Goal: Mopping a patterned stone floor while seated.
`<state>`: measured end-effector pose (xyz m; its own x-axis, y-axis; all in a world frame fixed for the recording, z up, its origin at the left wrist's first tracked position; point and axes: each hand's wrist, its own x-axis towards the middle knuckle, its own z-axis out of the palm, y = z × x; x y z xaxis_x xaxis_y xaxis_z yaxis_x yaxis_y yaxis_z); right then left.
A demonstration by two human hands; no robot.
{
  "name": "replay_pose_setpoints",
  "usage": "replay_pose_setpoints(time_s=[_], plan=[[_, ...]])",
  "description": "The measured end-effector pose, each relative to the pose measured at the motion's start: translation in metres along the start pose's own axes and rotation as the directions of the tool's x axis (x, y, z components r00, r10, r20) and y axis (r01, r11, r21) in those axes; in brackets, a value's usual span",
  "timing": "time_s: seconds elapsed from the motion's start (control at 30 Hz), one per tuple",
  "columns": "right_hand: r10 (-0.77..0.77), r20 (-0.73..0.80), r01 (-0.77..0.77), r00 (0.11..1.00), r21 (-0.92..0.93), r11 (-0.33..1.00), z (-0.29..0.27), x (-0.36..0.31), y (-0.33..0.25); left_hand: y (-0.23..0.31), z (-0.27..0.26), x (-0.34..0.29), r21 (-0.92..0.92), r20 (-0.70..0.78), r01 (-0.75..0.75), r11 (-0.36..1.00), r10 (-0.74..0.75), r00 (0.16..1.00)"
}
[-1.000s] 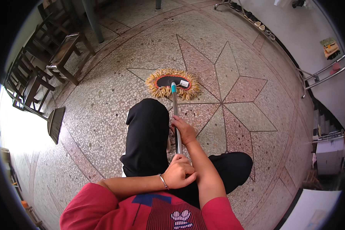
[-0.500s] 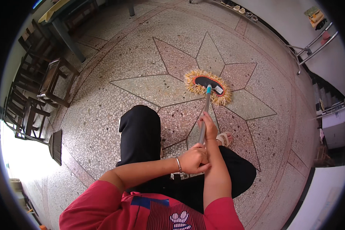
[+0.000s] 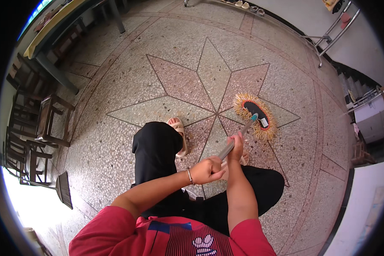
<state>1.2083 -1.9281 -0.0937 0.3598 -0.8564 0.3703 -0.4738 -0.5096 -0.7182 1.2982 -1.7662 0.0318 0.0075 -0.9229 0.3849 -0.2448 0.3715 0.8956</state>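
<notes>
A mop (image 3: pixel 256 116) with a shaggy yellow fringe, a dark oval plate and a grey pole lies with its head flat on the speckled floor, right of the star pattern's centre. My left hand (image 3: pixel 208 170), with a bracelet at the wrist, is closed round the upper end of the pole. Farther down the pole, my right hand (image 3: pixel 236 145) grips it too, nearer the mop head. The pole slants away to the right from my lap. My left sandalled foot (image 3: pixel 179 135) stands out in front; the right one is partly hidden behind my right hand.
Wooden chairs (image 3: pixel 54 121) line the left side, with a broom (image 3: pixel 64 190) near them. A long table (image 3: pixel 51 30) stands at the far left. At the far right are a metal rack (image 3: pixel 328 38) and a row of shoes (image 3: pixel 249 7) by the wall.
The mop head has swung right and nearer to me, and its pole now slants more to the right. My left foot has come into view ahead of my knee.
</notes>
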Motion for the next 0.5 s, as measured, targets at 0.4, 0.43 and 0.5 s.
replay_pose_setpoints(time_s=[0.4, 0.43, 0.5], plan=[[-0.243, 0.55, 0.178, 0.799, 0.169, 0.969, 0.083, 0.064, -0.086, 0.029, -0.034, 0.015, 0.229, -0.394, 0.192, 0.954, -0.089, 0.915], [-0.239, 0.623, 0.191, 0.745, 0.143, 0.971, 0.084, 0.068, -0.092, 0.029, -0.037, 0.018, 0.248, -0.398, 0.201, 0.948, -0.089, 0.913], [-0.261, 0.611, 0.22, 0.747, 0.144, 0.965, 0.083, 0.081, -0.096, 0.023, -0.04, 0.028, 0.239, -0.416, 0.175, 0.955, -0.062, 0.907]])
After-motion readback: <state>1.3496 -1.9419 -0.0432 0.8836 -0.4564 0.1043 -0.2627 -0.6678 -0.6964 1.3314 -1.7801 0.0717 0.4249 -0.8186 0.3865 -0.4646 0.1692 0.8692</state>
